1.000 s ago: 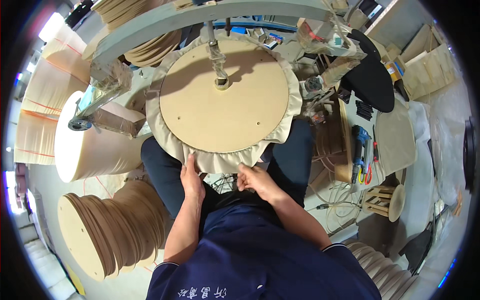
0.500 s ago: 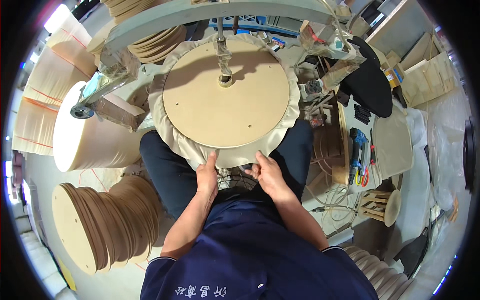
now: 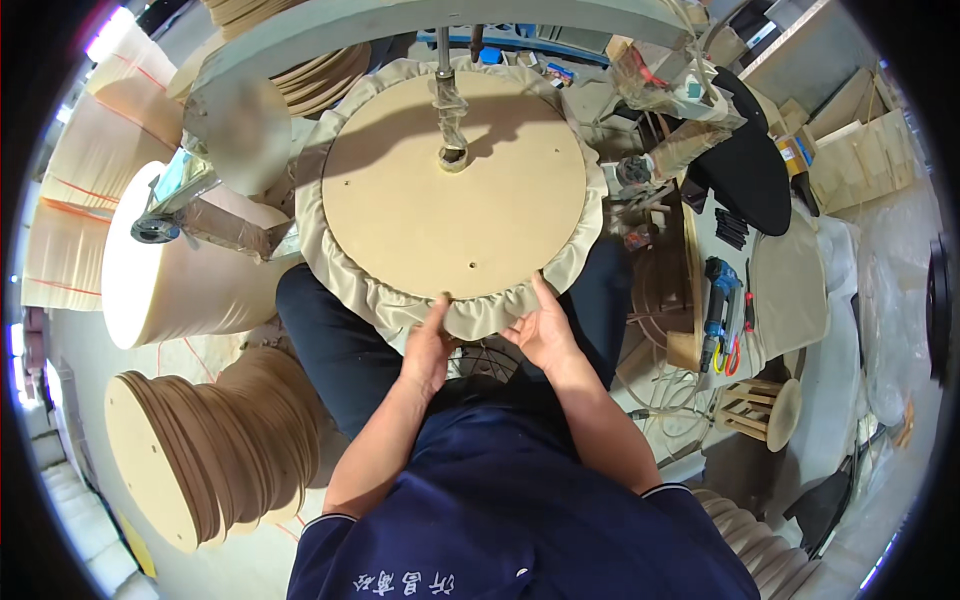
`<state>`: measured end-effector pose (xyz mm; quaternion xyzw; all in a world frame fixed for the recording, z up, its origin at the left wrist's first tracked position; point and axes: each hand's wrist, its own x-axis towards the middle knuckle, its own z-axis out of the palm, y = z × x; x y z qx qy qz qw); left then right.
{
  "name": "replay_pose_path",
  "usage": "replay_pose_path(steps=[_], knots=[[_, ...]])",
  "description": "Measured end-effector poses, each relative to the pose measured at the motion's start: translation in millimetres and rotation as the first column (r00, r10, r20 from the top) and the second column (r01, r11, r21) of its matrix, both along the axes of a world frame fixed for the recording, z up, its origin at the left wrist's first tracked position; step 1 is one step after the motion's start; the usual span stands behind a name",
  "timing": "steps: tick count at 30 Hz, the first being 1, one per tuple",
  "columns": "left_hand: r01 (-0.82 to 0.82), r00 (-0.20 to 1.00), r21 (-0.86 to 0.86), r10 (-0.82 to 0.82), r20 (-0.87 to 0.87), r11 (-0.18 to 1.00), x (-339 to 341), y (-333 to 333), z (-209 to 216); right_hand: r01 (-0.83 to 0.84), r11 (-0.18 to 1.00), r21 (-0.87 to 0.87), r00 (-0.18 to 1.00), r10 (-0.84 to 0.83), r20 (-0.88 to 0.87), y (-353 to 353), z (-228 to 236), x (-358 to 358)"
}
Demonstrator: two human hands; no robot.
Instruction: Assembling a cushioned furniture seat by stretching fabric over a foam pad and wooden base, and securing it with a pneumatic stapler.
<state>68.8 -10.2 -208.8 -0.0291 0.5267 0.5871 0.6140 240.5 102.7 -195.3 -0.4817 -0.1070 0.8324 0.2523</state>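
Observation:
A round tan board with small holes lies flat before me, under a metal press rod whose wrapped lower end meets its middle. Cream fabric rings the board, its loose edge gathered in folds. At the near rim, my left hand pinches the fabric, thumb on top by the board's edge and fingers mostly hidden beneath. Just to its right, my right hand holds the same fabric, thumb pointing up at the rim and fingers curled under the cloth.
A grey frame beam arches over the far side, with wrapped arms at both ends. Stacked round boards lie at left, near a large foam roll. On the right are a blue power tool, scissors and a small wooden stool.
The board and its fabric have turned clockwise a little. The near fabric edge is more gathered around the rim. Both thumbs have moved farther away from me, up toward the board's edge.

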Motion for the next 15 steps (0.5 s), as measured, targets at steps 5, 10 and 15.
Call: replay_pose_path(steps=[5, 10, 15], knots=[[-0.098, 0.994, 0.028, 0.099, -0.045, 0.995, 16.9, -4.6, 7.6, -0.040, 0.987, 0.155, 0.999, 0.044, -0.027, -15.8, -4.2, 5.6], [-0.267, 0.943, 0.065, 0.275, -0.185, 0.961, 6.7, -15.1, 19.7, -0.094, 0.967, 0.238, 0.994, 0.077, 0.079, -44.3, 12.5, -10.1], [-0.227, 0.921, 0.093, 0.245, -0.303, 0.969, -19.3, -35.7, 13.2, -0.301, 0.896, 0.327, 0.953, 0.269, 0.140, -65.5, 10.1, -12.2]])
